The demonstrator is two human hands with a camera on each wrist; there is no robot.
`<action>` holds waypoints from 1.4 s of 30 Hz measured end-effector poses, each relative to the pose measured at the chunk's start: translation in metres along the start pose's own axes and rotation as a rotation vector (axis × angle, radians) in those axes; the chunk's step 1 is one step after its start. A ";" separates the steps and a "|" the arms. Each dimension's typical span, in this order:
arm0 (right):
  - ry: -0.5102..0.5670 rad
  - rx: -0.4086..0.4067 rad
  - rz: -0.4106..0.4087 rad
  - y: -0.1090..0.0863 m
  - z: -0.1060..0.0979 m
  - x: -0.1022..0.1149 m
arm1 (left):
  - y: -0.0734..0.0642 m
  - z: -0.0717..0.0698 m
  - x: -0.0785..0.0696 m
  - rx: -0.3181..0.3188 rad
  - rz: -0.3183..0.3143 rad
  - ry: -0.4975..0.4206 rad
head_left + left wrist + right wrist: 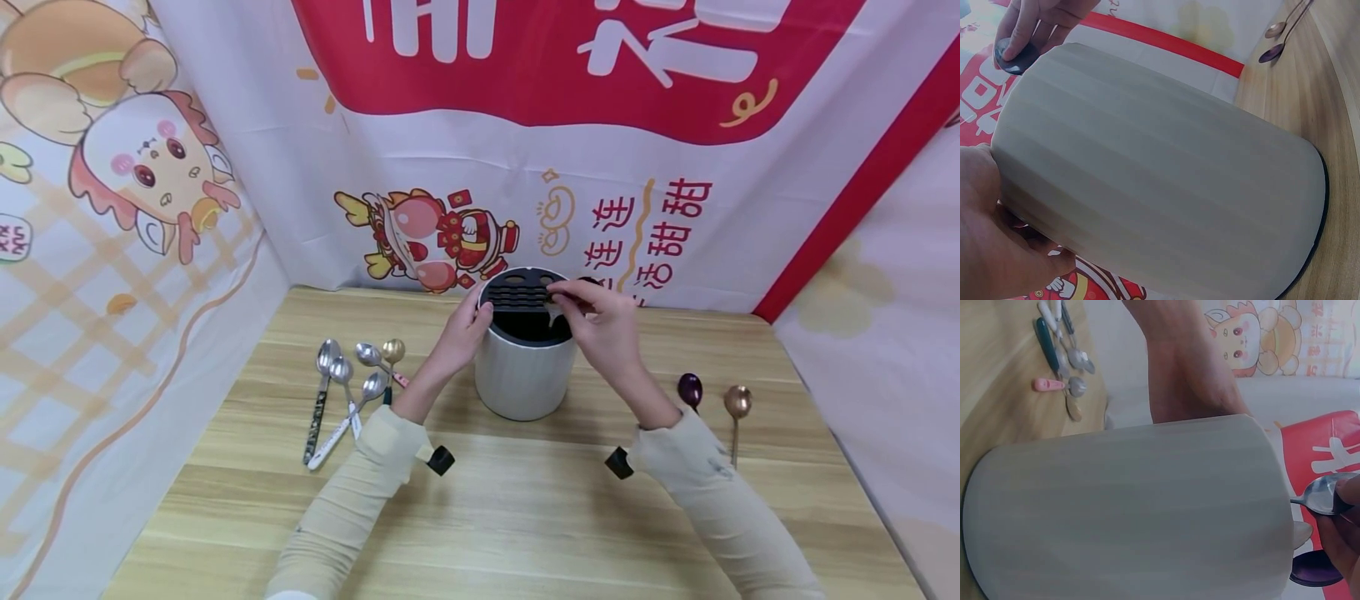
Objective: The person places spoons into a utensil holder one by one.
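A white ribbed utensil holder (521,379) with a black slotted top insert (517,297) stands upright on the wooden table. My left hand (459,333) grips its left side at the rim, thumb on top. Over the right side of the opening, my right hand (609,329) pinches a silver spoon (1321,495) by its bowl, with the handle pointing down toward the holder. Close by that hand, a dark purple spoon bowl (1316,569) shows at the rim. Whether the fingers touch this second bowl, I cannot tell.
Several spoons (341,371) with patterned, white, pink and green handles lie left of the holder. At the right lie a purple spoon (690,388) and a copper-coloured spoon (738,402). A printed cloth (450,150) hangs behind the table.
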State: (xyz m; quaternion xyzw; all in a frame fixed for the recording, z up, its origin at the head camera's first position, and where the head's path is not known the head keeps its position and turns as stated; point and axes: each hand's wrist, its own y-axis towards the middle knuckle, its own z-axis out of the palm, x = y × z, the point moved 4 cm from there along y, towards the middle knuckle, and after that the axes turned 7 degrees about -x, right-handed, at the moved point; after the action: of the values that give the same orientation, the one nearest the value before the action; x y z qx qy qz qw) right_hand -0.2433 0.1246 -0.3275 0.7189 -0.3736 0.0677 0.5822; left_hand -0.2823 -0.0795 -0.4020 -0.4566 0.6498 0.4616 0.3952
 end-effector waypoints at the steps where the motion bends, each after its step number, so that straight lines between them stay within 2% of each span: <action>1: -0.013 0.010 -0.004 0.000 0.001 0.000 | 0.000 0.000 0.000 0.000 0.001 0.002; 3: -0.044 0.031 -0.016 0.000 0.002 0.000 | 0.000 0.001 0.000 -0.006 0.007 0.004; 4: -0.057 0.041 -0.026 0.000 0.003 0.000 | 0.002 0.001 0.005 -0.011 0.013 0.001; 23: -0.202 0.181 -0.098 -0.003 0.016 0.001 | 0.001 0.002 0.005 -0.023 0.017 0.016; 35: -0.237 0.264 -0.106 -0.002 0.022 -0.001 | 0.001 0.001 0.005 0.014 -0.008 -0.016; 42: -0.269 0.265 -0.115 -0.001 0.023 -0.002 | 0.000 0.001 0.004 0.000 -0.008 0.007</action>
State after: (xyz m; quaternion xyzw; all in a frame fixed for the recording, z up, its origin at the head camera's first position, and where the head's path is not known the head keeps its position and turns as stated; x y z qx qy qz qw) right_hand -0.2517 0.1047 -0.3368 0.8119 -0.3943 -0.0136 0.4302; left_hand -0.2832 -0.0793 -0.4057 -0.4608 0.6494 0.4584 0.3947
